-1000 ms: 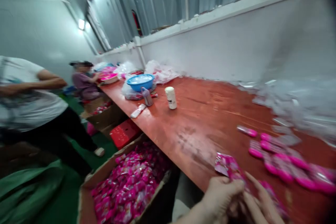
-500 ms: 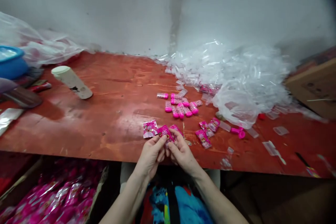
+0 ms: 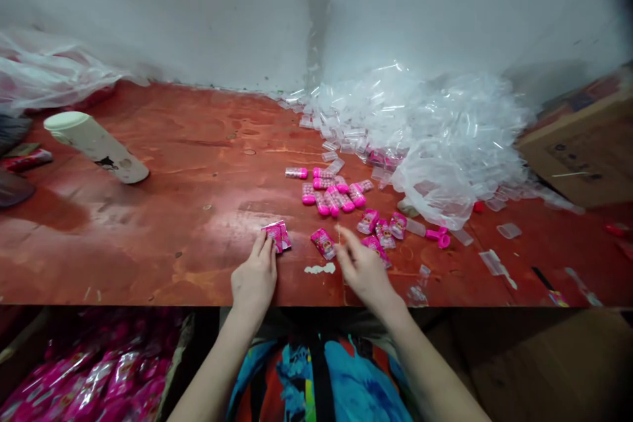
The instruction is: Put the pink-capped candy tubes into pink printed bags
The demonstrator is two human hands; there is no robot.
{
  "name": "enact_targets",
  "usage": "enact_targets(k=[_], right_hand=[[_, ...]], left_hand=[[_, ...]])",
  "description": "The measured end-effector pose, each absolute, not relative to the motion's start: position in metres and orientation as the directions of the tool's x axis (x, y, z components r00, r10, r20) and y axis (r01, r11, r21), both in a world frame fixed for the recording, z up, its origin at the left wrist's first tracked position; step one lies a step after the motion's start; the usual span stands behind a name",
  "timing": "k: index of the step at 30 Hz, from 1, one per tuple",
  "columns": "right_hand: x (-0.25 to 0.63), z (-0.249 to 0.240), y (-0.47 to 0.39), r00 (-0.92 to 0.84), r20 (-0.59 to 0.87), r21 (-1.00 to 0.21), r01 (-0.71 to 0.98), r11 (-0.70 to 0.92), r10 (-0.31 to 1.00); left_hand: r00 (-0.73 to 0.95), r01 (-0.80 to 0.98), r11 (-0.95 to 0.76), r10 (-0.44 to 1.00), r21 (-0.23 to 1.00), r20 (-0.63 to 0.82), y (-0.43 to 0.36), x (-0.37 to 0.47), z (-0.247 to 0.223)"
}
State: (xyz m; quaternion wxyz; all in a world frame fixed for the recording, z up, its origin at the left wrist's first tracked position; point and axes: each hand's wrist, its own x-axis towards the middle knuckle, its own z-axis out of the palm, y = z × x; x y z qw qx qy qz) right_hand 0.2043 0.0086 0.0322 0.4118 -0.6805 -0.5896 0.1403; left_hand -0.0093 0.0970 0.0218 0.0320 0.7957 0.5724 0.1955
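My left hand (image 3: 254,275) rests on the table with its fingers stretched out. Its fingertips touch the left side of a flat, shiny pink packet (image 3: 277,236). My right hand (image 3: 368,273) is open, thumb and index finger apart, beside a filled pink packet (image 3: 323,243) and close to its right edge. Just beyond the right hand lies a small group of filled pink packets (image 3: 384,233). Farther back sit several clear tubes with pink caps (image 3: 332,198), filled with small pink balls.
Clear plastic pieces and bags (image 3: 425,125) are heaped against the wall, with a cardboard box (image 3: 583,145) to their right. A pale bottle (image 3: 99,148) lies at left. Below the table edge stands a box of pink packets (image 3: 109,369). Pink plastic parts (image 3: 438,236) lie at right.
The packet that both hands held has been let go, and the right-hand group has one more. My hands have moved apart, the left onto the flat packet.
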Motion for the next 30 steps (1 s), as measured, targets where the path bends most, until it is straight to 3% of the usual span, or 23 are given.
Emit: enact_targets(k=[3,8,11,14,16,18,20,22,24,25,28,30], right_hand=[[0.162,0.025,0.031,0.055,0.313,-0.595,0.789,0.151,0.948],[0.126,0.024,0.063,-0.023,0.261,-0.525,0.835,0.162,0.965],[0.123,0.028,0.073,0.043,0.276,-0.652,0.742,0.155,0.96],[0.122,0.026,0.079,0.146,0.238,-0.917,0.358,0.173,0.96],[0.121,0.023,0.084,0.177,0.19,-0.982,0.055,0.183,0.966],[0.121,0.022,0.088,0.202,0.172,-0.978,-0.084,0.192,0.964],[0.121,0.022,0.089,0.202,0.175,-0.973,-0.113,0.2,0.964],[0.121,0.024,0.088,0.143,0.16,-0.972,-0.149,0.181,0.977],[0.123,0.023,0.082,0.056,0.12,-0.975,-0.181,0.128,0.991],[0.124,0.02,0.078,0.041,0.105,-0.98,-0.165,0.11,0.994],[0.123,0.001,0.07,0.061,0.041,-0.995,-0.089,0.046,0.997],[0.115,-0.016,0.069,0.142,0.027,-0.999,-0.018,0.03,0.989]], left_hand=[[0.296,0.941,-0.327,0.921,0.087,0.254,0.097,-0.008,0.013],[0.319,0.917,-0.381,0.879,0.118,0.355,0.098,-0.011,0.01],[0.307,0.891,-0.427,0.817,0.156,0.489,0.097,-0.016,0.015],[0.307,0.838,-0.511,0.732,0.193,0.608,0.091,-0.017,0.02],[0.29,0.776,-0.564,0.718,0.285,0.632,0.086,-0.015,0.024],[0.18,0.686,-0.54,0.775,0.487,0.606,0.082,-0.011,0.028],[0.016,0.508,-0.402,0.889,0.762,0.458,0.081,-0.009,0.034],[-0.046,0.238,-0.181,0.979,0.954,0.197,0.079,-0.009,0.042],[0.006,0.028,-0.001,1.0,1.0,0.0,0.076,-0.011,0.049],[0.019,-0.003,0.009,1.0,1.0,-0.009,0.073,-0.012,0.052],[-0.094,0.091,-0.078,0.992,0.993,0.087,0.063,-0.014,0.051],[-0.23,0.138,-0.031,0.971,0.99,0.062,0.059,-0.016,0.043]])
